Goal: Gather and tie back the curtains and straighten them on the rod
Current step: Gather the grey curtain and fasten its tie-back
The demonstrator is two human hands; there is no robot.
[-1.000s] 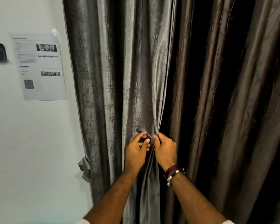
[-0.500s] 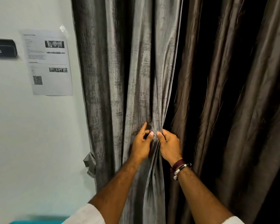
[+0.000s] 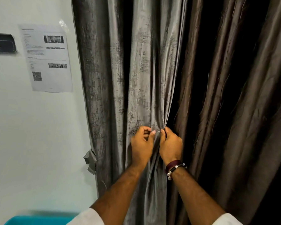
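Observation:
A grey textured curtain (image 3: pixel 120 78) hangs in folds at the centre, bunched inward at hand height. Beside it on the right hangs a darker brown curtain (image 3: pixel 234 95). My left hand (image 3: pixel 141 143) has its fingers curled against the grey folds and pinches the fabric. My right hand (image 3: pixel 169 145), with bracelets on the wrist, grips the grey curtain's right edge where the folds meet. A grey fabric tie-back (image 3: pixel 89 160) dangles at the grey curtain's left edge by the wall. The rod is out of view.
A white wall (image 3: pixel 31 143) stands to the left with a printed paper notice (image 3: pixel 47 59) and a dark sign plate (image 3: pixel 2 43). A teal object (image 3: pixel 37 220) shows at the bottom left. A dark gap separates the two curtains.
Both hands have stayed at the curtain's right edge; my left fingers have curled in from straighter, and the fabric is gathered tighter. The view has shifted left and down, showing more wall.

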